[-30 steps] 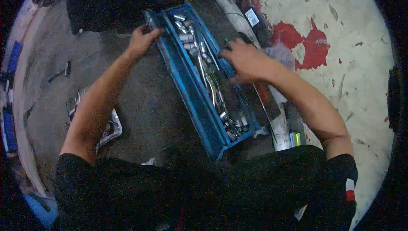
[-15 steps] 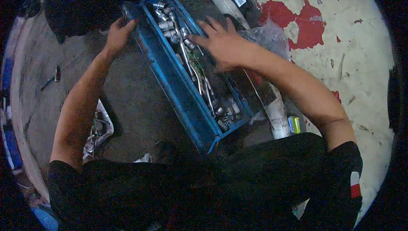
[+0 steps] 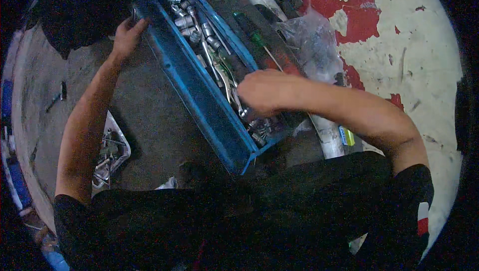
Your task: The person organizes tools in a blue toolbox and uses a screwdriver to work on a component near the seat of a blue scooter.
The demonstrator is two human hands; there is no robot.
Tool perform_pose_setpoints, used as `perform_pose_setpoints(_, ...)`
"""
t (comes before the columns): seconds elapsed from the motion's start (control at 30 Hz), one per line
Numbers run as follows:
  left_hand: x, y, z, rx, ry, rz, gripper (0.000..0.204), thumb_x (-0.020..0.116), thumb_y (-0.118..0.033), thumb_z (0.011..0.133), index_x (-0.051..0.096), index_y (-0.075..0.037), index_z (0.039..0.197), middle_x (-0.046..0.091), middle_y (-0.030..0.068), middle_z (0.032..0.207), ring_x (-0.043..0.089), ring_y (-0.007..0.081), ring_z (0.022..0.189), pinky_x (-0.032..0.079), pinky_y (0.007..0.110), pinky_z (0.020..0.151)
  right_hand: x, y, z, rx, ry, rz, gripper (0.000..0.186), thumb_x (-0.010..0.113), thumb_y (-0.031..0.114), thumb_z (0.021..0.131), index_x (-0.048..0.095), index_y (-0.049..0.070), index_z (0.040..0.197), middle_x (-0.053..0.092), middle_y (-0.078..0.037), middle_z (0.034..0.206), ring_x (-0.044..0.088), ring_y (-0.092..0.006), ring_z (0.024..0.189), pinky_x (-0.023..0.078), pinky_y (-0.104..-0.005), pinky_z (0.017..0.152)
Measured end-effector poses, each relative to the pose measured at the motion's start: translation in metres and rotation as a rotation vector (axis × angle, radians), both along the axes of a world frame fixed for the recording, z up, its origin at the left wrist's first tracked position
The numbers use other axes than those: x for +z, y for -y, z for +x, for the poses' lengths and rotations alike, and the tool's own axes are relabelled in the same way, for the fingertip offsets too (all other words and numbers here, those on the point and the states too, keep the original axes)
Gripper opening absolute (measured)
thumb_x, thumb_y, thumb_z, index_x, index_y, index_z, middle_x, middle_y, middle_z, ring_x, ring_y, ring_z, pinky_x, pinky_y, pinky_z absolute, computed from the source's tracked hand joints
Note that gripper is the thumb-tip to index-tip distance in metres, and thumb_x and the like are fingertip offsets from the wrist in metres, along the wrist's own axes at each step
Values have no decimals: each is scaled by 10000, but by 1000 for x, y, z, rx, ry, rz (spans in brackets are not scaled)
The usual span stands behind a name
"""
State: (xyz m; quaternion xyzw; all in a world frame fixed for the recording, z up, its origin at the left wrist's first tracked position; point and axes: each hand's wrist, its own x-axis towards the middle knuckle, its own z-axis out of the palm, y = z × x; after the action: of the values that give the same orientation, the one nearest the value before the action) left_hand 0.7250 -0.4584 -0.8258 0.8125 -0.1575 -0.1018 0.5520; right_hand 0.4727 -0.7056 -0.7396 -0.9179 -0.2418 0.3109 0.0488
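Note:
A long blue metal toolbox lies open on the dark surface in front of me, its lid folded to the left. Sockets, a long ratchet-like bar and several wrenches fill its tray. My left hand is closed at the far left corner of the lid, round a small shiny metal piece that I cannot make out. Over the near half of the tray, my right hand is curled with its knuckles up, beside the wrenches. Its fingertips are hidden and slightly blurred.
Right of the box lie a green-handled screwdriver, clear plastic wrap and a pale pipe. A metal tray of parts sits by my left forearm, with a hammer farther left. Dark cloth hangs at the far left.
My right hand has moved nearer along the tray, and its spread fingers have curled. The screwdriver is now uncovered. My left hand stays at the lid corner.

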Motion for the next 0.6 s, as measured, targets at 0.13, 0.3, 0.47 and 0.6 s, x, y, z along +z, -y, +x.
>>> perform_pose_setpoints(0.13, 1, 7, -6, 25, 41, 100, 459, 604, -325, 819, 545, 42, 1088, 614, 87, 955, 561, 160, 838, 449, 298, 749, -8, -5, -8, -50, 210, -8, 180, 658, 153, 629, 635, -16, 687, 632, -191, 722, 636, -336, 716, 514, -418, 639)
perform_pose_setpoints(0.3, 6, 6, -2, 28, 17, 148, 462, 600, -323, 818, 544, 41, 1098, 615, 92, 960, 565, 172, 838, 447, 295, 761, -2, 14, 19, -107, 405, -55, 220, 664, 192, 642, 634, -17, 705, 628, -191, 717, 632, -342, 719, 513, -421, 633)
perform_pose_setpoints(0.47, 5, 9, -9, 34, -14, 101, 471, 587, -332, 824, 535, 36, 1113, 608, 91, 981, 559, 175, 860, 438, 297, 776, 3, 3, 15, 56, -65, 151, 283, 667, 245, 690, 634, -19, 785, 626, -220, 805, 616, -374, 774, 500, -445, 681)
perform_pose_setpoints(0.6, -7, -5, 8, 10, 9, 136, 490, 593, -352, 821, 534, 32, 1120, 605, 92, 982, 555, 175, 870, 440, 298, 767, 5, -4, 5, 34, -200, 139, 232, 638, 182, 697, 636, -27, 797, 622, -234, 835, 610, -371, 818, 484, -440, 722)
